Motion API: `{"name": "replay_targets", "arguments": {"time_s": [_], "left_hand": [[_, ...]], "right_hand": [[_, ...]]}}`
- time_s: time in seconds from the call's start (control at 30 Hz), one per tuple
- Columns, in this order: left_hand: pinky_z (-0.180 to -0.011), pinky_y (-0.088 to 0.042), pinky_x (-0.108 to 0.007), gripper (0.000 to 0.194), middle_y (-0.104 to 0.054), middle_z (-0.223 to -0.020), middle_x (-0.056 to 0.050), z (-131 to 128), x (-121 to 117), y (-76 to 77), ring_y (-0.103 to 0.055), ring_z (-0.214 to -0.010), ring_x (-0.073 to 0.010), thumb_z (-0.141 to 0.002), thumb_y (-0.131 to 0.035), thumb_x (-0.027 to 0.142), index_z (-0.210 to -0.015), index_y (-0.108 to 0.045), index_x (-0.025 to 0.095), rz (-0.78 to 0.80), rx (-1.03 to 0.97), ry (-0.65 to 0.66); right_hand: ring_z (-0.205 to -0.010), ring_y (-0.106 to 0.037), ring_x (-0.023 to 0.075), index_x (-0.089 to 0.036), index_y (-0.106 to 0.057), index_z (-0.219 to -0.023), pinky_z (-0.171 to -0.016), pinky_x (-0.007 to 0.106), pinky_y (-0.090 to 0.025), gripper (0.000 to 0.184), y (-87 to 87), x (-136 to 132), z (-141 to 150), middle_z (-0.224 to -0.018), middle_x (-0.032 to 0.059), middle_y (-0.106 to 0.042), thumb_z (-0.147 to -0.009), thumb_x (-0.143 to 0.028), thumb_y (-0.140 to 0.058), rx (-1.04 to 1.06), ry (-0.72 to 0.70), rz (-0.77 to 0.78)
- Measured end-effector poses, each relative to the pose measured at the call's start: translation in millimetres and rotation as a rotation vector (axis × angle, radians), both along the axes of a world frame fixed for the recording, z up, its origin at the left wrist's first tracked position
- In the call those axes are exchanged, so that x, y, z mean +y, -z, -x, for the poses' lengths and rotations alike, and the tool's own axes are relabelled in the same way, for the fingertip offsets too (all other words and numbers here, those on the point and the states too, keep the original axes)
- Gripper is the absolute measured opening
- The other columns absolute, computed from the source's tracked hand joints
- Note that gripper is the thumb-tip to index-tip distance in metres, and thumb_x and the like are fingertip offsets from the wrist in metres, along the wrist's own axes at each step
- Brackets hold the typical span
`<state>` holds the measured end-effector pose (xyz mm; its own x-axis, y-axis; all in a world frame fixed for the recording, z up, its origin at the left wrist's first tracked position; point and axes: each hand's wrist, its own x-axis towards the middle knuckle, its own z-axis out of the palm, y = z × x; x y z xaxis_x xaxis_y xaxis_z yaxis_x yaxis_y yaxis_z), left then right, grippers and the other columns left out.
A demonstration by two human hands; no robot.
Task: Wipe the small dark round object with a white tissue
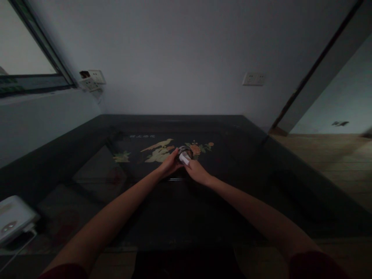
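Both hands meet over the middle of the dark tabletop. My left hand is curled around the side of a small round shiny vessel, which looks like a glass or cup with its opening turned towards me. My right hand pinches a white piece of tissue or cloth at the vessel's mouth. Whether the white piece reaches inside is hard to make out in the dim light. The vessel's underside is hidden by the fingers.
A glossy dark table with a painted bird and flowers reaches to the wall. At the left edge lies a white device with a cable. Wall sockets sit behind, and a wooden floor shows at right.
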<state>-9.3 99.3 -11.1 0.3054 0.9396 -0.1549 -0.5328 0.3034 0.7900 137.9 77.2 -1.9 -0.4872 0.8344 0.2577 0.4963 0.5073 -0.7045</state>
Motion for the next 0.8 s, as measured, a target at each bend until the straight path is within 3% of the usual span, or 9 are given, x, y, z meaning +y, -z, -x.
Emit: {"name": "replay_targets", "arguments": {"time_s": [0.1, 0.23, 0.33, 0.43, 0.6, 0.8], "left_hand": [[-0.078, -0.051, -0.03, 0.034, -0.067, -0.103, -0.012, 0.8, 0.8, 1.8, -0.063, -0.092, -0.0205, -0.092, -0.041, 0.037, -0.103, -0.062, 0.013, -0.012, 0.01, 0.007], [-0.079, -0.051, -0.03, 0.033, -0.067, -0.104, -0.011, 0.5, 2.8, 4.4, -0.064, -0.09, -0.0197, -0.092, -0.041, 0.035, -0.106, -0.061, 0.013, -0.02, 0.002, 0.005], [-0.076, -0.052, -0.029, 0.032, -0.067, -0.102, -0.011, 0.0, 4.1, 5.8, -0.064, -0.085, -0.0178, -0.092, -0.041, 0.033, -0.105, -0.062, 0.013, -0.007, 0.012, -0.01], [-0.074, -0.052, -0.028, 0.032, -0.068, -0.101, -0.012, 0.0, 4.5, 6.6, -0.064, -0.083, -0.0174, -0.092, -0.041, 0.032, -0.105, -0.062, 0.012, -0.015, -0.003, -0.003], [-0.077, -0.051, -0.029, 0.032, -0.067, -0.103, -0.013, -0.3, 2.6, 3.5, -0.064, -0.09, -0.0204, -0.091, -0.044, 0.034, -0.105, -0.062, 0.012, 0.002, -0.01, -0.006], [-0.075, -0.052, -0.029, 0.032, -0.066, -0.104, -0.012, -0.1, -2.2, -2.5, -0.063, -0.088, -0.0189, -0.092, -0.042, 0.034, -0.105, -0.061, 0.012, -0.014, 0.016, -0.01]], "right_hand": [[-0.098, -0.06, 0.0248, -0.012, -0.061, -0.104, -0.09, 0.035, -0.042, 0.033, -5.4, -0.4, -5.9, -0.105, 0.014, -0.066, -0.076, -0.003, -0.046, -0.101, -0.05, -0.064], [-0.111, -0.054, 0.0224, -0.013, -0.052, -0.12, -0.096, 0.035, -0.039, 0.038, -11.8, 3.0, -11.7, -0.121, 0.0144, -0.059, -0.084, -0.006, -0.041, -0.398, -0.166, -0.342], [-0.111, -0.055, 0.0224, -0.01, -0.053, -0.118, -0.097, 0.035, -0.04, 0.032, -16.7, 5.5, -13.0, -0.117, 0.0159, -0.06, -0.09, -0.011, -0.038, -0.558, -0.2, -0.497], [-0.111, -0.054, 0.0221, -0.008, -0.054, -0.116, -0.097, 0.036, -0.04, 0.03, -18.3, 4.8, -12.0, -0.114, 0.0167, -0.061, -0.091, -0.012, -0.037, -0.586, -0.182, -0.539], [-0.111, -0.054, 0.022, -0.012, -0.053, -0.118, -0.098, 0.035, -0.039, 0.036, -9.7, 1.0, -8.7, -0.117, 0.0141, -0.06, -0.085, -0.005, -0.039, -0.433, -0.143, -0.392], [-0.088, -0.061, 0.022, -0.012, -0.061, -0.102, -0.084, 0.035, -0.046, 0.029, 7.4, 6.3, 1.3, -0.095, 0.0093, -0.068, -0.08, -0.008, -0.042, 0.091, -0.035, -0.042]]}}
